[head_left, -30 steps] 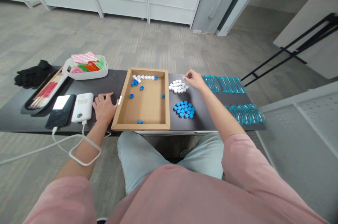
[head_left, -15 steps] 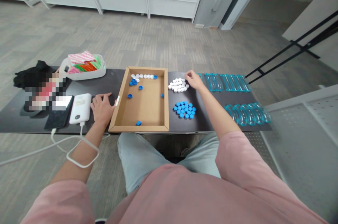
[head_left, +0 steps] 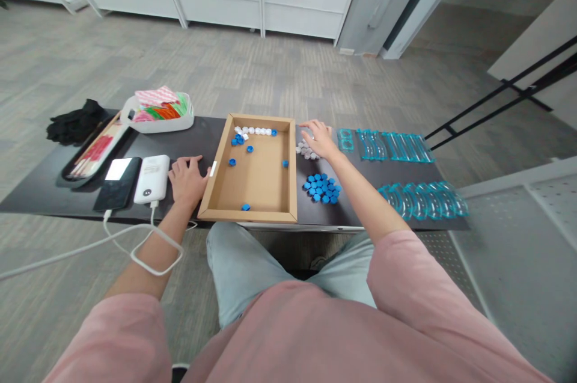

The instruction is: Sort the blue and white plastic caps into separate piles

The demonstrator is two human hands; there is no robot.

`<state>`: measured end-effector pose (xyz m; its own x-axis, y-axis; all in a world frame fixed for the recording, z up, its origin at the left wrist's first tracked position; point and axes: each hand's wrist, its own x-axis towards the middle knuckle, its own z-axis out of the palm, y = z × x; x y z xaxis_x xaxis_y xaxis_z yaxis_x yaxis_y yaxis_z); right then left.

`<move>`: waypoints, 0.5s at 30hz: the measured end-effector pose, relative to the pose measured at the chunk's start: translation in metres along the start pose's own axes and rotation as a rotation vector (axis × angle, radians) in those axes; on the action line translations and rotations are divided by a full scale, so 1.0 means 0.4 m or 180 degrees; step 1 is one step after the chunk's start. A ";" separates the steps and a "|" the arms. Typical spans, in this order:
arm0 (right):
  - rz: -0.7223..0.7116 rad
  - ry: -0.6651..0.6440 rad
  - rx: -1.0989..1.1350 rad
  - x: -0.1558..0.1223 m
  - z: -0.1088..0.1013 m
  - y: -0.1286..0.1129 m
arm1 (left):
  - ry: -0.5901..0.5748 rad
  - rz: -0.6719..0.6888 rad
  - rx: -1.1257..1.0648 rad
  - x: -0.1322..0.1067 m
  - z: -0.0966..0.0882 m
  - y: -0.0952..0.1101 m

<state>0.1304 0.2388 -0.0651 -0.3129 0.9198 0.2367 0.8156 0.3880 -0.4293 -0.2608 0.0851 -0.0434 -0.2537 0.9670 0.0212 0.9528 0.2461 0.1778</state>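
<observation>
My left hand [head_left: 187, 180] lies on the dark table, fingers spread, next to the left wall of a shallow cardboard box [head_left: 292, 190]. My right hand [head_left: 318, 137] hovers above a heap of small white pieces [head_left: 308, 152], fingers stretched toward the box's right wall. I see nothing held in it, and it covers part of the heap. Nearer me lies a cluster of blue hexagonal pieces [head_left: 321, 188]. Along the box's far wall runs a row of white pieces [head_left: 257, 131] with a blue piece [head_left: 273, 132] at its right end. Several other blue pieces are scattered inside the box.
Clear teal-edged plastic parts [head_left: 399, 147] lie in rows at the right, with curved ones [head_left: 421, 199] nearer me. On the left are a power bank [head_left: 152, 180] with a white cable, a phone [head_left: 117, 183], a black tray [head_left: 97, 154], a white basket [head_left: 163, 124] and black cloth [head_left: 76, 122].
My right hand has moved left from the right edge of the white heap to over it, its fingers now extended. My left hand stays beside the box. The camera view has shifted slightly.
</observation>
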 end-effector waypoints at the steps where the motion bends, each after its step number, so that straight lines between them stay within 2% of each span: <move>1: -0.0156 0.0012 0.0034 0.013 0.001 -0.030 | -0.0012 0.0026 -0.0012 0.000 0.000 -0.003; 4: -0.0718 -0.0301 0.0111 0.064 0.033 -0.131 | -0.0036 0.0073 -0.0101 -0.005 -0.004 -0.009; 7: -0.0957 -0.0749 0.0026 0.119 0.105 -0.226 | -0.0046 0.0048 -0.0244 -0.011 -0.013 -0.011; 11: -0.0715 -0.1043 -0.0179 0.186 0.210 -0.303 | -0.0064 0.0106 -0.0285 -0.015 -0.023 -0.008; 15: -0.0511 -0.1136 -0.0219 0.236 0.279 -0.323 | -0.0024 0.0107 -0.0246 -0.008 -0.017 -0.012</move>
<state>-0.0589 0.2821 -0.0846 -0.5788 0.8150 -0.0268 0.7694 0.5349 -0.3492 -0.2656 0.0805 -0.0377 -0.2202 0.9752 0.0212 0.9450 0.2079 0.2525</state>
